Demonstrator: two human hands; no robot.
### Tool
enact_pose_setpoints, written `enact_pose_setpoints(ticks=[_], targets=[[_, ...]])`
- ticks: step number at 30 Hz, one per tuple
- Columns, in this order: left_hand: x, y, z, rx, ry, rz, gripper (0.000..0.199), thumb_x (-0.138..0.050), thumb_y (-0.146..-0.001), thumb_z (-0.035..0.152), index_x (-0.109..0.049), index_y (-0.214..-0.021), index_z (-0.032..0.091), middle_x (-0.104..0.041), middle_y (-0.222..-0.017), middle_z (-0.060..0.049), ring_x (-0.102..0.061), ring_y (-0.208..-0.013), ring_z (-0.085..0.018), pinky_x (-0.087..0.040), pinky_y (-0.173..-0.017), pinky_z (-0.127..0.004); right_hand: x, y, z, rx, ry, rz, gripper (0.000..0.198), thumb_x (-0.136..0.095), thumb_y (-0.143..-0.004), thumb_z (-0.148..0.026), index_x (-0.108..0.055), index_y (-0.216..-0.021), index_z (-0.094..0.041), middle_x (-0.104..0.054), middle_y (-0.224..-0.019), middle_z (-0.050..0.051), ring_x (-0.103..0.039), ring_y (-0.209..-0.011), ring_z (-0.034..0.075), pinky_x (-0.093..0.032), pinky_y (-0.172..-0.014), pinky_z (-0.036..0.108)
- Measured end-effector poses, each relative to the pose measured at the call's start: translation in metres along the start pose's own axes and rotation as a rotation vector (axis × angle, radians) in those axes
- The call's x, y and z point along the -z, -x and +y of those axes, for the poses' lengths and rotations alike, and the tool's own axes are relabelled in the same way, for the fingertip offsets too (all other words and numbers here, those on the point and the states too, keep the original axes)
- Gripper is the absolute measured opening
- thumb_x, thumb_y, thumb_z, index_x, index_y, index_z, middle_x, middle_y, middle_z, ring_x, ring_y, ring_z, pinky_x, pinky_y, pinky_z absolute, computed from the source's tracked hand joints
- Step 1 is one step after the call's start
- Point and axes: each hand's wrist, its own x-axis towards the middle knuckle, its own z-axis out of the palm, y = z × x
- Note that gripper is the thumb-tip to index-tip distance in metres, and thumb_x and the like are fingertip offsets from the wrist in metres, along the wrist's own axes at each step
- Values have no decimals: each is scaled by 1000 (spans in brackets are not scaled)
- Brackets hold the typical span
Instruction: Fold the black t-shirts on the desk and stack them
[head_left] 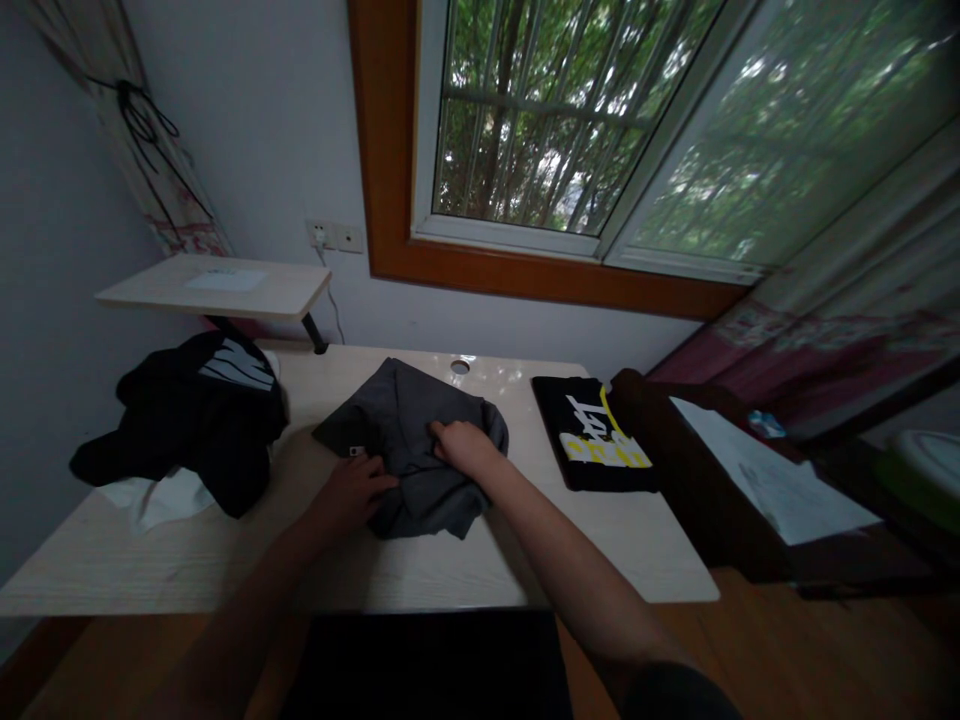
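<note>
The grey garment (pixel 412 395) lies in front of you on the pale table (pixel 592 550), crumpled, between the dark clothes (pixel 187 410) on your left and the folded black shirt (pixel 592 435) on your right. Your left hand (pixel 352 492) rests on its left side with the fingers bent, just beside a small white label (pixel 357 451). Your right hand (pixel 466 450) lies on its right part with the fingers curled; whether either hand pinches the cloth, I cannot tell. The garment looks light and soft, so it probably bends wherever you press and does not keep its shape by itself. I judge it not fragile, and not very slippery. The better hold is at two outer edges, thumb below and fingers above; from the middle, you probably gather only more wrinkles.
</note>
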Motion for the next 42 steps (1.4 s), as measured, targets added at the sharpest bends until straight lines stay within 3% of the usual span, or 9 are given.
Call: enact_pose_setpoints(ticks=[3,6,12,17,22,26,31,37,42], targets=[[3,4,-10,-53,32,62,40,-60,-85,13,-74,-115,37,-63,-101,-6,-57,-97,-23,-44,-91,-42,3,2,16,-116,-224,116,26,-54,-93,-30,-56,-114,-15,-76,-93,18,-75,-85,28,-55,-77,35],[9,11,-29,-53,71,165,47,-57,-83,11,-75,-115,41,-62,-96,-5,-56,-91,-21,-46,-88,-39,11,7,46,-260,-775,289,21,-44,-95,-29,-47,-114,-20,-74,-79,6,-71,-62,19,-55,-61,28],[40,31,-79,113,90,420,38,-53,-83,17,-79,-105,34,-62,-98,-7,-58,-94,-24,-50,-86,-40,34,26,119,-390,-1657,898,20,-47,-90,-41,-43,-100,-24,-72,-81,2,-70,-61,14,-56,-55,24],[91,33,-95,226,-68,730,33,-49,-90,19,-75,-106,29,-65,-121,-1,-57,-108,-24,-46,-102,-46,63,51,141,-310,-1746,1389,24,-57,-81,-41,-43,-93,-26,-67,-75,-3,-73,-72,14,-60,-68,26],[144,11,-94,320,-153,979,29,-51,-90,13,-72,-108,23,-51,-146,3,-48,-129,-25,-35,-115,-53,103,71,121,-142,-1611,1625,21,-51,-86,-42,-45,-100,-27,-69,-95,-1,-74,-87,14,-59,-79,31],[141,-14,-91,331,-169,835,33,-53,-87,12,-71,-115,18,-39,-156,-6,-40,-140,-33,-32,-116,-58,102,65,109,-73,-1596,1556,25,-54,-87,-37,-38,-105,-31,-68,-108,-1,-73,-98,14,-58,-86,35],[86,-34,-57,258,-100,687,34,-51,-91,19,-69,-120,17,-48,-148,-12,-44,-136,-32,-36,-115,-53,42,38,105,-221,-1573,1206,50,-67,-78,-35,-32,-114,-32,-62,-120,0,-67,-107,12,-54,-95,34],[23,-45,20,103,82,359,40,-58,-93,44,-65,-128,25,-66,-124,-10,-56,-118,-29,-44,-104,-44,-27,21,71,-205,-1149,806,59,-58,-82,-36,-28,-132,-22,-52,-137,17,-59,-120,19,-50,-100,36],[-3,-52,56,176,25,217,67,-70,-84,43,-51,-145,24,-63,-126,-15,-55,-116,-34,-45,-96,-45,-37,14,57,-176,-729,597,59,-53,-87,-27,-36,-141,-14,-51,-140,19,-53,-128,25,-42,-110,42]])
